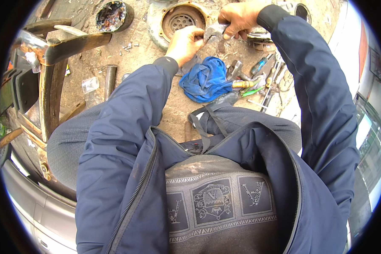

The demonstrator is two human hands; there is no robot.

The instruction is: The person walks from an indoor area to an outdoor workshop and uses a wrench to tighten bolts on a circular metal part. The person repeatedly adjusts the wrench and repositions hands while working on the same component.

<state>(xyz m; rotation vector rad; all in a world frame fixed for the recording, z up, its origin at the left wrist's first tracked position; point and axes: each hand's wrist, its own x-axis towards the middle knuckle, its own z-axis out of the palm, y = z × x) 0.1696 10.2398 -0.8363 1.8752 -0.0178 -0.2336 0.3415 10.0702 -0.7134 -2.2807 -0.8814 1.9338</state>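
Note:
My right hand [242,20] is closed around a grey metal tool that looks like an adjustable wrench [216,31], its head pointing left. Its jaws sit right by the fingertips of my left hand [185,44]. Those fingers are pinched together, and whatever small thing they hold is hidden. Just beyond my left hand lies a round metal housing [155,30] with a rusty, perforated centre and bolt holes around its rim. Another round metal part [261,45] is partly covered by my right hand and sleeve.
A blue cloth [208,80] lies below my hands, beside a hammer [234,70], a screwdriver [245,84] and other hand tools. A can of scraps [113,17] stands far left. A wooden chair frame [51,89], clear plastic cup [90,85] and metal tube [110,78] are leftward.

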